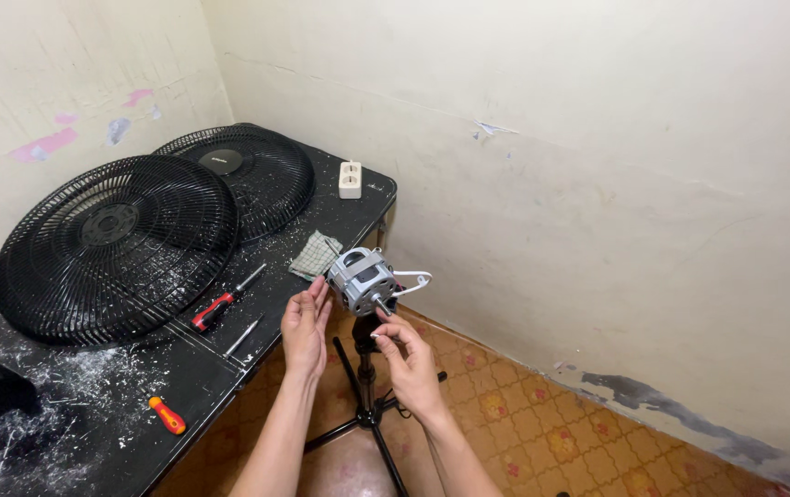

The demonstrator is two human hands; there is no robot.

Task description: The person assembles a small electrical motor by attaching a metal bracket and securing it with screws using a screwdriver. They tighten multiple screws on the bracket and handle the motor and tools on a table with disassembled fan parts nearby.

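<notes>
The right hand (411, 361) pinches its thumb and forefinger together on something small just under the motor's shaft; the piece is too small to tell, perhaps a screw or nut. The left hand (306, 324) lies flat and open against the near side of the fan motor (363, 280), fingers pointing up, steadying it rather than gripping. The motor is a bare grey metal block with rounded corners, its short shaft pointing toward the viewer, and a white wire loop (413, 281) curls off its right side. It sits on top of a thin black stand (365, 387) whose tripod legs spread over an orange patterned tile floor (542, 433).

This looks like fastening or loosening work at the motor's front; the next move seems to call for a fine fingertip turn while the other hand keeps the motor from twisting.

To the left is a black surface (63, 414) dusted with white flecks. On it lie two round black wire fan guards (119, 247), a red-handled screwdriver (225, 300), a bare metal driver shaft (242, 337), a short orange-handled tool (167, 415), a folded checked cloth (315, 255) and a white power socket block (350, 179).
</notes>
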